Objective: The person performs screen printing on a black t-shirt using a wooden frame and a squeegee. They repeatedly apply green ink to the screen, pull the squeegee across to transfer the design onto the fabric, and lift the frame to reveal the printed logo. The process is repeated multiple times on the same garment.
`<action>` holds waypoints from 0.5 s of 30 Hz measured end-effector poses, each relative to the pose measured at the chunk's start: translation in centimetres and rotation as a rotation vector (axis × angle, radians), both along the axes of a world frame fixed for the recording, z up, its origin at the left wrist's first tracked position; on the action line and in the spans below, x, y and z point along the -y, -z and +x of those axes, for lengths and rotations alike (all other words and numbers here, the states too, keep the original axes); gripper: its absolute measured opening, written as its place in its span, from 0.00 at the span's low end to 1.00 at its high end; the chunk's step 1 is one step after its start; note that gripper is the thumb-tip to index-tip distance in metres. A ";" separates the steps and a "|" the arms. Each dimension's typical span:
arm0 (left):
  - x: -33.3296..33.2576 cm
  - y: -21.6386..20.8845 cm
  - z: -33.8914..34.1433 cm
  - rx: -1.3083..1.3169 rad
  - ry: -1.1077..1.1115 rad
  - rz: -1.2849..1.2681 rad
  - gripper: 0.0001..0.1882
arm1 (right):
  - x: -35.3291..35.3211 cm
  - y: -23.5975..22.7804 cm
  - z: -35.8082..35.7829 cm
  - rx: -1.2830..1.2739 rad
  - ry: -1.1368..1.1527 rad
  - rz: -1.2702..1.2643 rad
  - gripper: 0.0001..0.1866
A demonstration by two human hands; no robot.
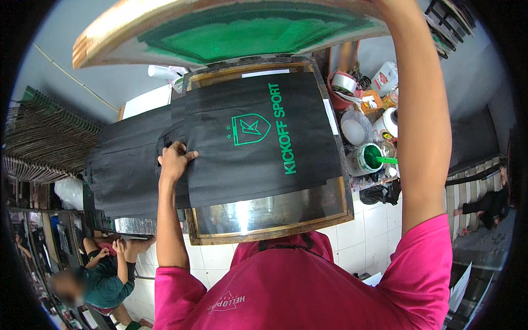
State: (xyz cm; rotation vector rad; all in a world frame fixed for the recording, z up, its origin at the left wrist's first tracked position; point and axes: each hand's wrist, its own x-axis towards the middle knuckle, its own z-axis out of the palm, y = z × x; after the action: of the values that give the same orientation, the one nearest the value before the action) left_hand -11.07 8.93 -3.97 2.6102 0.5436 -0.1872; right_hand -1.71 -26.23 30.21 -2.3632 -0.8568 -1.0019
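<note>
A black fabric bag (220,170) lies flat on a wood-framed glass board (264,212), with a green shield emblem and green lettering printed on it. My left hand (177,159) is closed on the bag's edge near a dark handle or slit, fingers curled and thumb out to the right. Other black fabric pieces (124,165) spread to the left of it. Above the board, a screen printing frame (264,33) is tilted up, its mesh stained with green ink. My right arm reaches to the frame's right end; my right hand (391,5) is cut off by the upper edge, fingers hidden.
Right of the board stand a tub of green ink (367,159) with a green spatula, a white jar (386,122), tape rolls (344,82) and a clear bottle (385,77). Hanging racks (49,137) line the left. One person (104,278) sits lower left; another (489,203) is far right.
</note>
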 end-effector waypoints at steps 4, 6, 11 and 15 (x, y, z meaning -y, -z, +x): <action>-1.6 1.6 -0.8 0.319 0.066 -0.099 0.15 | 0.8 -1.7 4.6 0.052 -0.011 -0.038 0.21; -5.0 0.7 -2.1 0.316 -0.023 -0.345 0.11 | 0.0 -1.8 5.9 0.033 -0.015 -0.013 0.21; -22.2 -3.0 -10.3 0.349 -0.395 0.357 0.17 | -0.2 -3.1 6.2 0.040 -0.033 -0.061 0.20; -17.5 -3.8 -7.8 0.526 -0.606 0.865 0.25 | -0.3 -3.5 6.9 0.055 0.006 -0.090 0.19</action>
State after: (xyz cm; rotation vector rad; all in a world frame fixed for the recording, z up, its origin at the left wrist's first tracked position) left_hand -18.85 26.42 -0.12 2.8883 1.3895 1.1151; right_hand 5.19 -25.96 33.67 -2.4240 -0.9338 -1.0561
